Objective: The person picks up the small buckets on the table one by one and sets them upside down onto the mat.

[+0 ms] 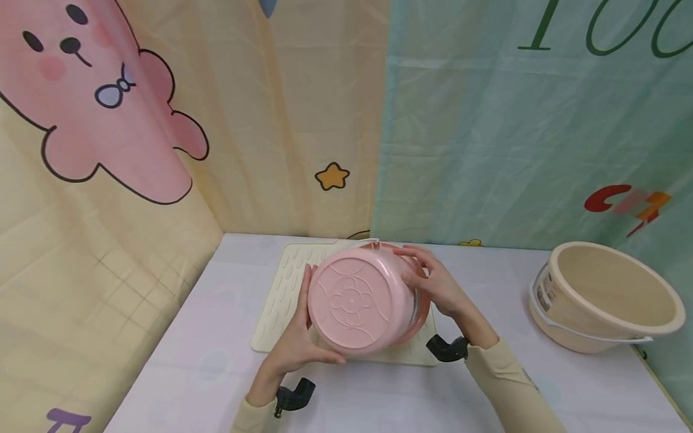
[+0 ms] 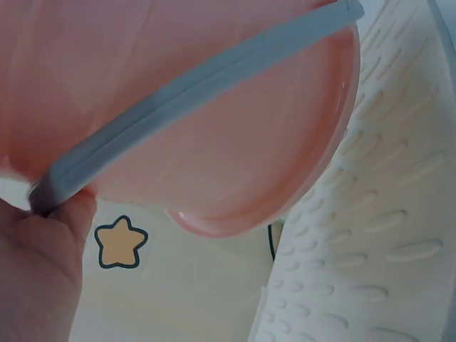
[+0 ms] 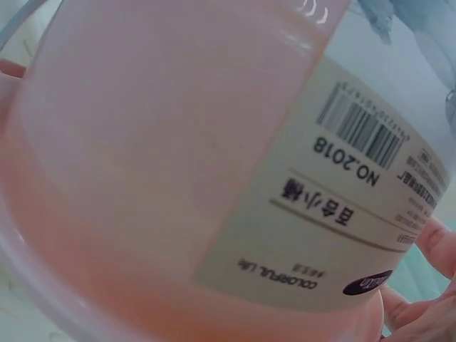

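Observation:
A pink bucket is tipped over, its round base with a raised flower pattern facing the head camera. My left hand holds it from the left, thumb low by the base and fingers up the side. On the other side, my right hand grips the wall near the rim. The left wrist view shows the grey carrying handle crossing the bucket's side. A printed label with a barcode appears upside down in the right wrist view. The bucket's inside is hidden in the head view.
Beneath the bucket lies a cream textured mat on the white-covered table. A larger beige bucket with a white handle stands at the right. Printed curtains hang behind the table and along its left side.

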Action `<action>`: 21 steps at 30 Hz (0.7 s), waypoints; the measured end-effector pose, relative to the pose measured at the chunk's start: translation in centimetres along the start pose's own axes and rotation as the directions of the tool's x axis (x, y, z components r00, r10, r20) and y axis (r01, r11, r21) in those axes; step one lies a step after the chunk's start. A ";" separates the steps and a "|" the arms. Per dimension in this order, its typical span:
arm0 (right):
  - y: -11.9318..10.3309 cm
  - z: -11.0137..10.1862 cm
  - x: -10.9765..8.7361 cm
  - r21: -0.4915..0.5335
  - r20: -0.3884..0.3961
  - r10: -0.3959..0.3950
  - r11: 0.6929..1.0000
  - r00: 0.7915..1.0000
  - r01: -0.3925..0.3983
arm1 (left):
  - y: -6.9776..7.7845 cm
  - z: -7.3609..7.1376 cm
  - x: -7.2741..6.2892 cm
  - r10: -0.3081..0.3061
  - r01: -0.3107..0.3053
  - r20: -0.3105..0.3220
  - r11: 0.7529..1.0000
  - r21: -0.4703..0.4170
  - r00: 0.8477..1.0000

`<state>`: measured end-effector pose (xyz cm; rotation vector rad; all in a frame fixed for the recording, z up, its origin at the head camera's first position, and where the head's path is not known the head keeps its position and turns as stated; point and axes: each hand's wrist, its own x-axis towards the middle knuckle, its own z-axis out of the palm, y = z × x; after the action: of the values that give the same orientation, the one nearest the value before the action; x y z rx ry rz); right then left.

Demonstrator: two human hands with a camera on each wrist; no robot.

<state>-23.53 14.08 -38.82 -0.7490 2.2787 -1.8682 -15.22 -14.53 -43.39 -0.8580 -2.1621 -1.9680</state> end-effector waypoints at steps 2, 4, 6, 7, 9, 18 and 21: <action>0.0 0.2 0.1 0.027 0.005 -0.006 1.000 1.000 0.006 | 0.1 0.2 0.1 -0.002 0.003 -0.028 1.000 0.019 1.000; 0.1 0.4 0.1 0.043 -0.001 -0.017 0.999 1.000 0.017 | 0.1 0.3 0.3 0.000 0.002 -0.055 0.999 0.034 0.998; 0.1 0.7 0.1 0.062 -0.010 -0.037 0.997 0.999 0.038 | 0.0 0.3 0.4 0.010 -0.007 -0.075 0.999 0.041 0.997; 0.2 0.8 0.1 0.069 -0.016 -0.048 0.996 0.999 0.049 | 0.0 0.3 0.5 0.017 -0.014 -0.082 0.999 0.037 0.997; 0.3 1.0 0.1 0.074 -0.025 -0.073 0.994 0.997 0.075 | -0.2 0.3 0.6 0.041 -0.039 -0.094 0.999 0.026 0.995; 1.3 1.7 -0.4 0.140 -0.019 -0.155 0.978 0.988 0.156 | -1.3 0.3 1.2 0.237 -0.252 -0.168 0.965 -0.071 0.957; 1.8 1.9 -0.7 0.183 -0.011 -0.164 0.969 0.986 0.163 | -1.5 0.2 1.4 0.263 -0.285 -0.203 0.955 -0.086 0.943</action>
<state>-22.79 12.94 -41.15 -0.9357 2.0605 -2.1091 -16.97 -13.86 -44.14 -0.8916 -1.7364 -1.9571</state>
